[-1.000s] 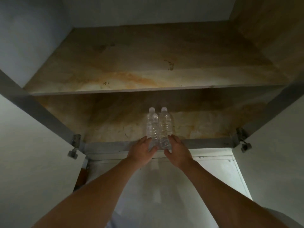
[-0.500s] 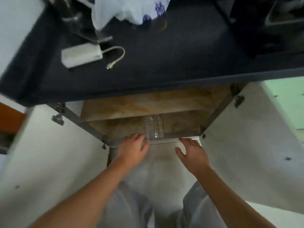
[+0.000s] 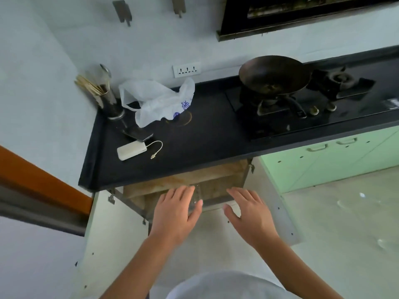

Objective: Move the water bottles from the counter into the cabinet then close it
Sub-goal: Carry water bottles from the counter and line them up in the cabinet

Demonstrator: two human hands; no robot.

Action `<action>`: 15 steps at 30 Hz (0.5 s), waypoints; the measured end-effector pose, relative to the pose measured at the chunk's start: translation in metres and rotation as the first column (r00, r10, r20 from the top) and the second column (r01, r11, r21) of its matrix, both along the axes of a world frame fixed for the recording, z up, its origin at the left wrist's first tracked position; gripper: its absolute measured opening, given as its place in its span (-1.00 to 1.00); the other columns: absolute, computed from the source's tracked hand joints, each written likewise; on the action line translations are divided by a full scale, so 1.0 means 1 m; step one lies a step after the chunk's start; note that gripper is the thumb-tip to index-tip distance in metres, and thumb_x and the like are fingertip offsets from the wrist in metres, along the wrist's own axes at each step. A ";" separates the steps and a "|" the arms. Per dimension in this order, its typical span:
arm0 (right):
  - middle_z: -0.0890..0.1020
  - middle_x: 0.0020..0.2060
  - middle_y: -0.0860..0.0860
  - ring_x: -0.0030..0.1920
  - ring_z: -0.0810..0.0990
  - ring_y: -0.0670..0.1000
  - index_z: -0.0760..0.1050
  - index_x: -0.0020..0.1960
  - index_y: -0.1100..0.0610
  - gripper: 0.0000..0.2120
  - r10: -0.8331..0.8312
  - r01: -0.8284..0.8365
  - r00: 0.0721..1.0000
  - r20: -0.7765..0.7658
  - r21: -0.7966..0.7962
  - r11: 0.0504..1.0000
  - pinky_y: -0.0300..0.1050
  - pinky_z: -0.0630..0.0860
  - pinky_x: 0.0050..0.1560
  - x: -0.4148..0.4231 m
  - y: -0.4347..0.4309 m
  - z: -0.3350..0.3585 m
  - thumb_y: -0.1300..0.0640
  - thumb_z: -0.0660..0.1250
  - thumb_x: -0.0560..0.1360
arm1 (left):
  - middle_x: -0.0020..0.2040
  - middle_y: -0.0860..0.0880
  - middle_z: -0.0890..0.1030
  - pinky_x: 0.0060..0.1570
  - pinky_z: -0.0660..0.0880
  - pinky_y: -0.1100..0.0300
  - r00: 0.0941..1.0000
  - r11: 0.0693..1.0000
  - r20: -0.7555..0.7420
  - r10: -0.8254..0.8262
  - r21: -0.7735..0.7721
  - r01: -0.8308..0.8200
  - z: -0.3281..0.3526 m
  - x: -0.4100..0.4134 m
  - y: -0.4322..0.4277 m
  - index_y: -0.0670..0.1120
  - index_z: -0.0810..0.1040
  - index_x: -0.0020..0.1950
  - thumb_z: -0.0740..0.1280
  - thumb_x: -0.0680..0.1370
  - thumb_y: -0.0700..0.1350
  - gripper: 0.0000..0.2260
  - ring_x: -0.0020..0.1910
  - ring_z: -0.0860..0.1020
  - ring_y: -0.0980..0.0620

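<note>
The cabinet (image 3: 218, 186) under the black counter (image 3: 205, 134) stands open, with its left door (image 3: 108, 229) and right door (image 3: 278, 203) swung out. A clear water bottle (image 3: 197, 194) shows on the lower shelf, mostly hidden behind my left hand (image 3: 174, 214). My left hand hovers in front of the opening with fingers spread and holds nothing. My right hand (image 3: 250, 214) hovers to the right of it, also spread and empty. Neither hand touches a door.
On the counter lie a white power bank (image 3: 131, 150) with a cable, a phone (image 3: 138, 133), a plastic bag (image 3: 157, 100) and a utensil holder (image 3: 108, 98). A wok (image 3: 274, 74) sits on the stove. Green cabinets (image 3: 336, 160) stand to the right.
My hands let go of the two bottles on the lower shelf and pulled back out of the cabinet. My head rose from inside the cabinet to above the counter.
</note>
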State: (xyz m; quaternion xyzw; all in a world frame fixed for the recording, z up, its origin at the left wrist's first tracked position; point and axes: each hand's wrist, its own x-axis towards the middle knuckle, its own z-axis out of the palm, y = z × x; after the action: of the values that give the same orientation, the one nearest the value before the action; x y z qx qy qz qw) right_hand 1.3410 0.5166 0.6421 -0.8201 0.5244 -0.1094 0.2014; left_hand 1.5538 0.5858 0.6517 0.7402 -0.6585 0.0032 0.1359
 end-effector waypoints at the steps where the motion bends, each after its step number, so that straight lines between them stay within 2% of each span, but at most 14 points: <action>1: 0.42 0.46 -0.15 0.46 0.34 -0.06 0.32 0.53 -0.05 -0.48 0.006 -0.006 1.000 0.012 -0.008 1.000 -0.13 0.33 0.41 -0.003 0.003 0.003 -0.22 0.15 0.63 | 0.17 0.03 0.64 0.09 0.53 0.06 1.000 1.000 0.012 -0.004 -0.007 0.004 0.004 -0.004 0.001 -0.07 0.58 0.31 0.09 0.62 0.18 -0.53 0.12 0.59 -0.03; 6: 0.36 0.50 -0.13 0.48 0.32 -0.04 0.19 0.59 -0.05 -0.40 -0.064 0.064 0.998 0.008 -0.029 0.998 -0.09 0.34 0.43 -0.024 0.016 0.003 -0.27 0.10 0.62 | 0.14 0.02 0.64 0.06 0.53 0.04 0.997 0.998 0.032 -0.064 -0.002 0.064 0.004 -0.015 0.005 -0.07 0.60 0.22 0.10 0.62 0.17 -0.56 0.09 0.60 -0.05; 9: 0.33 0.52 -0.12 0.49 0.30 -0.02 0.15 0.60 -0.05 -0.39 -0.126 0.124 0.991 -0.048 -0.040 0.991 -0.08 0.30 0.45 -0.042 0.024 -0.002 -0.28 0.05 0.63 | 0.11 0.02 0.66 0.02 0.55 0.04 0.991 0.992 0.046 -0.124 0.007 0.124 -0.001 -0.019 -0.004 -0.07 0.62 0.20 0.10 0.62 0.18 -0.55 0.05 0.61 -0.05; 12: 0.36 0.50 -0.08 0.48 0.31 0.03 0.18 0.59 -0.02 -0.40 -0.235 0.229 0.964 -0.126 -0.060 0.972 -0.03 0.31 0.43 -0.065 0.034 -0.014 -0.27 0.05 0.64 | 0.13 -0.01 0.68 0.00 0.57 0.03 0.967 0.968 0.049 -0.248 0.056 0.246 -0.007 -0.028 -0.023 -0.09 0.63 0.25 0.08 0.62 0.19 -0.50 0.08 0.63 -0.05; 15: 0.47 0.43 -0.05 0.41 0.41 0.07 0.31 0.53 0.02 -0.40 -0.406 0.403 0.900 -0.155 -0.055 0.914 0.01 0.40 0.35 -0.093 0.053 -0.022 -0.27 0.10 0.60 | 0.21 -0.01 0.66 0.08 0.58 0.03 0.909 0.904 0.033 -0.417 0.124 0.410 -0.014 -0.046 -0.049 -0.08 0.60 0.33 0.06 0.63 0.21 -0.47 0.16 0.62 -0.03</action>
State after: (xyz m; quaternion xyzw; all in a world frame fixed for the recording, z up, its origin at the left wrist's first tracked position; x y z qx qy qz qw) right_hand 1.2480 0.5692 0.6196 -0.7016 0.6966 -0.0868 0.1220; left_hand 1.5080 0.5367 0.6374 0.5900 -0.8031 -0.0416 0.0718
